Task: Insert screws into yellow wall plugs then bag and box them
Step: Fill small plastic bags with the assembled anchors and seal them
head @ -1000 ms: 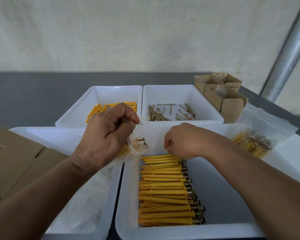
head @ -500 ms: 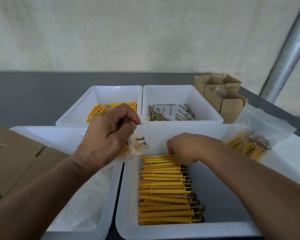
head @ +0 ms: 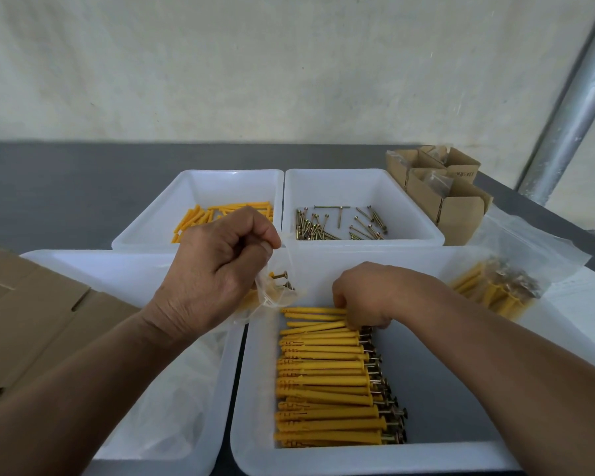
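Left hand (head: 217, 269), centre of frame: closed, thumb and forefinger pinching the mouth of a small clear bag (head: 272, 297), which hangs over the gap between the two near trays. Inside the bag a few yellow plugs are visible with their screw heads pointing right and slightly up; the count cannot be told. Right hand (head: 364, 293), just right of centre: fingers curled down and gripping the farthest of the assembled plugs (head: 323, 379) close to the screw-head end; how many it holds cannot be told. The assembled plugs lie in the near right tray (head: 358, 460), at lower centre of frame, stacked in one column running from the near wall to the right hand. Each has its long axis left to right across the frame, yellow tip to the left, dark screw head to the right. The near left tray (head: 83, 259) holds empty clear bags, partly hidden by the left forearm. Back left tray (head: 200, 176): loose yellow plugs (head: 193, 219), mostly hidden behind the left hand. Back right tray (head: 364, 175): loose screws (head: 334, 225), lying in mixed directions. A filled bag (head: 495, 290) of plugs rests at right of frame, beside the near right tray. Open cardboard boxes (head: 437, 190) stand at upper right. Flat cardboard (head: 31, 321) lies at the left edge.
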Demonstrator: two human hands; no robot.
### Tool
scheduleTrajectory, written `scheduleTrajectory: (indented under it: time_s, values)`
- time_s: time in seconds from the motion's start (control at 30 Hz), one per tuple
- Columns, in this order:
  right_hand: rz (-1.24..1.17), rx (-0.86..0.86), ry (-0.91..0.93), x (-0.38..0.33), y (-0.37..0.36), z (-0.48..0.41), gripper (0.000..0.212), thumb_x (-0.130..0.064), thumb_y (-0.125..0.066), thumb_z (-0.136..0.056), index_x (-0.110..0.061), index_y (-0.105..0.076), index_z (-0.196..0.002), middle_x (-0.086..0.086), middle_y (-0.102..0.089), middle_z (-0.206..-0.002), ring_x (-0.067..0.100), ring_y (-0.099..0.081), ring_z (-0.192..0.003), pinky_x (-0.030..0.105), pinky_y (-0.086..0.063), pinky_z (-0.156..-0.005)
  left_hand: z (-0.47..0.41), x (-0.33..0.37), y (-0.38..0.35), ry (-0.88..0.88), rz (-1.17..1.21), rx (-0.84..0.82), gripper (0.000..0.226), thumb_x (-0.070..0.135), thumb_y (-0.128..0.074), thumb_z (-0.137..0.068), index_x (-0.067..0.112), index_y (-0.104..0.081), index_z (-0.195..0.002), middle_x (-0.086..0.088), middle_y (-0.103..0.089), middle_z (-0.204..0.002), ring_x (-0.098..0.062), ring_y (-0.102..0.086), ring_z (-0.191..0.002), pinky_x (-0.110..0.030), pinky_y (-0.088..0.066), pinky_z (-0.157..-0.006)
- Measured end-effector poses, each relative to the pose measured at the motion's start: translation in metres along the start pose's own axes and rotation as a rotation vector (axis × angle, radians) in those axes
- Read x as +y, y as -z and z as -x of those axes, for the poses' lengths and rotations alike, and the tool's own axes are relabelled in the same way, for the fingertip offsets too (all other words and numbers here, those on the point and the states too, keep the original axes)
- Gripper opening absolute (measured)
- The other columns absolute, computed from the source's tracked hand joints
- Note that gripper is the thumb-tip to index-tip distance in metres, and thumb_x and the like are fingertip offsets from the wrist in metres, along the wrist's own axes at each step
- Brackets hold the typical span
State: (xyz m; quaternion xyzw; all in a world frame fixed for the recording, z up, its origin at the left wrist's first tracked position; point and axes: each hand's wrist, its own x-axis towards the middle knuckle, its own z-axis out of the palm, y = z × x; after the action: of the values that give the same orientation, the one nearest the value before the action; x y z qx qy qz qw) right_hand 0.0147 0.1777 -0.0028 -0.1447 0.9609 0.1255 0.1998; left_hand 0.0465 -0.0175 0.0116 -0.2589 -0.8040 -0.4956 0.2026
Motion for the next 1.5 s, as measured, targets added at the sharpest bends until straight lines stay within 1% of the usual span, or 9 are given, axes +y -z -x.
scheduleTrajectory:
  time_s: [0.17, 0.47, 0.63, 0.77, 0.87, 1.0, 1.17, 1.37, 1.5]
  values:
    - [-0.073, -0.003, -0.026, 0.001, 0.0, 0.0, 0.025, -0.016, -0.063, -0.088, -0.011, -0.068, -0.112, 0.009, -0.07, -0.101, 0.021, -0.069, -0.082, 0.029, -0.055, -0.067, 0.0, 0.001, 0.0, 0.002, -0.002, -0.001, 0.019, 0.011, -0.049, -0.082, 0.023, -0.064, -0.079, -0.016, -0.054, -0.059, -0.03, -0.048, -0.048, -0.026, -0.041, -0.045]
    - [-0.041, -0.027, -0.018, -0.001, 0.0, 0.001, 0.027, -0.023, -0.06, -0.094, -0.011, -0.065, -0.118, 0.007, -0.069, -0.11, 0.017, -0.058, -0.075, 0.021, -0.046, -0.056, 0.0, 0.001, 0.001, 0.005, -0.019, -0.004, 0.018, 0.011, -0.049, -0.082, 0.021, -0.064, -0.079, -0.012, -0.056, -0.06, -0.028, -0.049, -0.049, -0.028, -0.04, -0.046]
    - [-0.077, -0.019, -0.031, 0.001, -0.002, -0.003, 0.022, -0.011, -0.059, -0.088, -0.009, -0.056, -0.065, 0.007, -0.059, -0.065, 0.021, -0.058, -0.06, 0.03, -0.052, -0.062, 0.0, 0.002, 0.001, -0.006, -0.033, -0.005, 0.018, 0.011, -0.049, -0.082, 0.021, -0.063, -0.079, -0.013, -0.055, -0.06, -0.029, -0.048, -0.049, -0.031, -0.04, -0.046]
    - [-0.052, 0.031, -0.024, 0.0, -0.002, -0.002, 0.03, -0.006, -0.054, -0.083, -0.013, -0.045, -0.055, 0.002, -0.043, -0.056, 0.014, -0.041, -0.049, 0.024, -0.037, -0.05, 0.0, 0.002, 0.001, -0.005, -0.033, -0.003, 0.019, 0.011, -0.049, -0.082, 0.022, -0.063, -0.079, -0.012, -0.055, -0.059, -0.027, -0.048, -0.048, -0.026, -0.039, -0.045]
    - [-0.09, 0.067, 0.009, 0.002, 0.0, -0.001, 0.025, -0.007, -0.052, -0.084, -0.012, -0.049, -0.06, 0.001, -0.045, -0.06, 0.014, -0.042, -0.052, 0.024, -0.035, -0.049, 0.0, 0.002, 0.0, 0.004, -0.025, -0.004, 0.018, 0.011, -0.049, -0.082, 0.02, -0.064, -0.08, -0.013, -0.056, -0.059, -0.03, -0.047, -0.049, -0.029, -0.039, -0.046]
    - [-0.202, 0.096, 0.04, 0.004, 0.009, 0.004, 0.026, -0.007, -0.05, -0.088, -0.011, -0.067, -0.108, 0.004, -0.065, -0.085, 0.018, -0.066, -0.065, 0.023, -0.049, -0.049, 0.0, 0.002, 0.001, 0.008, -0.023, 0.0, 0.018, 0.011, -0.048, -0.082, 0.018, -0.064, -0.08, -0.01, -0.056, -0.058, -0.03, -0.047, -0.049, -0.032, -0.039, -0.046]
    - [-0.552, 0.286, 0.132, 0.008, 0.015, 0.011, 0.016, -0.023, -0.049, -0.098, -0.018, -0.062, -0.105, -0.005, -0.059, -0.086, 0.016, -0.066, -0.07, 0.031, -0.056, -0.065, 0.0, 0.002, 0.001, 0.005, -0.028, 0.007, 0.018, 0.011, -0.048, -0.082, 0.02, -0.064, -0.079, -0.009, -0.056, -0.058, -0.028, -0.047, -0.049, -0.034, -0.039, -0.046]
    - [-0.701, 0.725, 0.041, 0.019, 0.031, 0.016, 0.016, -0.028, -0.055, -0.086, -0.021, -0.066, -0.077, -0.008, -0.064, -0.069, 0.005, -0.054, -0.062, 0.023, -0.035, -0.049, -0.001, 0.003, 0.001, 0.004, -0.015, 0.017, 0.019, 0.011, -0.048, -0.082, 0.022, -0.064, -0.079, -0.011, -0.056, -0.059, -0.026, -0.047, -0.047, -0.028, -0.04, -0.045]
    - [-1.163, 0.904, 0.055, 0.034, 0.038, 0.022, 0.016, -0.032, -0.056, -0.067, -0.017, -0.061, -0.066, -0.011, -0.045, -0.042, 0.005, -0.035, -0.035, 0.019, -0.028, -0.04, 0.0, 0.003, 0.001, 0.015, 0.004, 0.024, 0.02, 0.01, -0.048, -0.081, 0.022, -0.064, -0.079, -0.012, -0.056, -0.059, -0.031, -0.048, -0.049, -0.028, -0.04, -0.045]
